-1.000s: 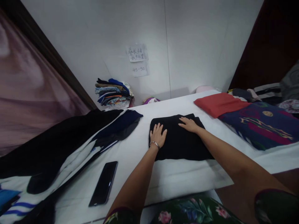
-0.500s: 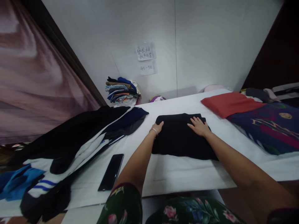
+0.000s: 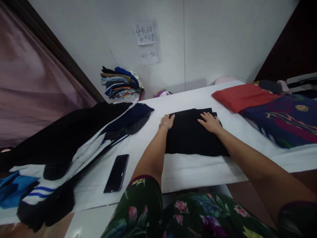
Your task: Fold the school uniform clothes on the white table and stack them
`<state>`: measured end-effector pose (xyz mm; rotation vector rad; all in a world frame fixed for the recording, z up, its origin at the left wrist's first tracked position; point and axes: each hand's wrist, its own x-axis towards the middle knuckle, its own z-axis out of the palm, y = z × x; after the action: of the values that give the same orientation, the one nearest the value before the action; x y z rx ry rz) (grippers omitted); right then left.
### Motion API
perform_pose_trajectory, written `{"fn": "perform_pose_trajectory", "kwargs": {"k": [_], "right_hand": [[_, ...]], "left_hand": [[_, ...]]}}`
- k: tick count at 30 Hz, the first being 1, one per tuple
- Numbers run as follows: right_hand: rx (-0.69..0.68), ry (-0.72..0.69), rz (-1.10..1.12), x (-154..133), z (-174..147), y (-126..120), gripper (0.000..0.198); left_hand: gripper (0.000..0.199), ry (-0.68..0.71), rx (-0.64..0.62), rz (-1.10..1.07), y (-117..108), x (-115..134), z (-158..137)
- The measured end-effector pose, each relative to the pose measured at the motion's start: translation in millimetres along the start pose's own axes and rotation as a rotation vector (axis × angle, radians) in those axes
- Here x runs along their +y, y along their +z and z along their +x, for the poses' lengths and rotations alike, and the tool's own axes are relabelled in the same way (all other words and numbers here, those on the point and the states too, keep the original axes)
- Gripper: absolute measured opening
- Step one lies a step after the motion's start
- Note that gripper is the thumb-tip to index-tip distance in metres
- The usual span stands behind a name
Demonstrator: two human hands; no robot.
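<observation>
A folded black garment (image 3: 192,138) lies flat on the white-covered table (image 3: 188,173) in front of me. At its upper left edge rests my left hand (image 3: 167,121), with the thumb on the cloth and the fingers extended along the side. My right hand (image 3: 209,122) lies on the upper right part of the garment, its fingers spread flat. Neither hand grips the cloth. Which kind of garment it is cannot be made out in its folded state.
Loose dark and white clothes (image 3: 74,132) are heaped at left, near a phone (image 3: 116,173). Folded red (image 3: 244,96) and navy patterned (image 3: 284,119) garments lie at right. Behind stand a stack of folded clothes (image 3: 121,82) and a wall with paper signs (image 3: 147,34).
My left hand has shifted its fingers along the garment's left edge; the right hand stays spread on top. The whole view has tilted, so things appear higher in the picture.
</observation>
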<state>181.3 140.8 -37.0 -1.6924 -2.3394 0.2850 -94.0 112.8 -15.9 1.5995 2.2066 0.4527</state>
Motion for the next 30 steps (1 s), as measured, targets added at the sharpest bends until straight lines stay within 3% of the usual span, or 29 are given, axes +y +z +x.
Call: {"fn": "perform_pose_trajectory", "kwargs": {"k": [4,7,10,13,18,30], "right_hand": [[0.149,-0.067,0.018,-12,-11,-15,0.050],[0.243,-0.213,0.285,-32,-36,-30,0.037],[0.149,-0.342,0.634,-54,-69,-36,0.027],[0.071,-0.409,0.753,-65,-92,-32,0.023],[0.063,-0.445,0.700,-66,-98,-21,0.021],[0.082,-0.485,0.244,-74,-103,-10,0.023]], "left_hand": [[0.072,-0.013,0.024,0.000,-1,3,-5],[0.071,-0.017,0.014,0.005,-2,5,-8],[0.072,-0.013,0.006,0.002,-3,6,-9],[0.072,-0.013,0.006,-0.002,-3,5,-8],[0.070,-0.023,0.015,-0.003,-2,5,-7],[0.068,-0.018,0.041,-0.016,-3,6,-9]]}}
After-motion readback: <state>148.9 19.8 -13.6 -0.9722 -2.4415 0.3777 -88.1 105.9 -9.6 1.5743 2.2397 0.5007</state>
